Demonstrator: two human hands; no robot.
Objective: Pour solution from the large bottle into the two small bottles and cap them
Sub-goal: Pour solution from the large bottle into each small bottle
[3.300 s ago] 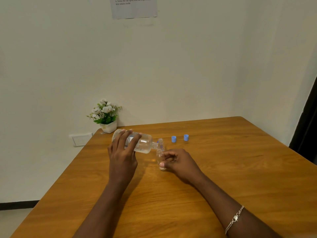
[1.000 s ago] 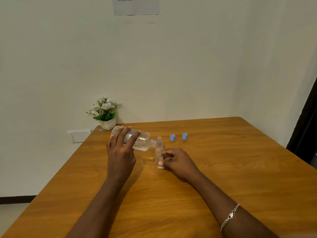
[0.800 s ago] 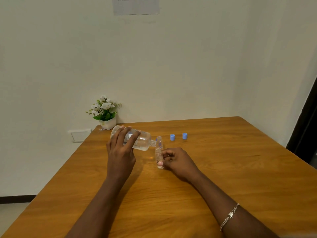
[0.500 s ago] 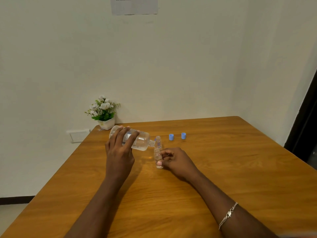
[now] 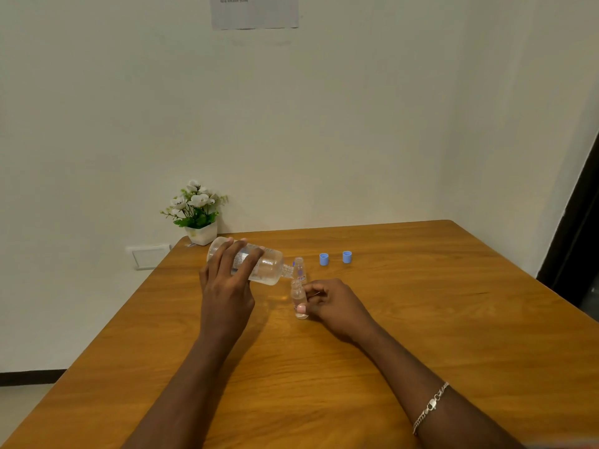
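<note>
While the left hand (image 5: 227,296) grips the big bottle (image 5: 269,268) near-level, neck toward the table's (image 5: 437,319) right edge, the right hand (image 5: 337,306) pinches the small bottle (image 5: 298,298) beneath.

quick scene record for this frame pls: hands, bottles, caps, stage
left hand: grips the large bottle, tipped almost flat, neck at the mouth of the near small bottle
right hand: holds the near small bottle upright on the table
far small bottle: upright just behind it, no cap on
blue caps: two, loose on the table, right of the bottles
flow: too small to tell
stage: pouring; nothing capped yet
</note>
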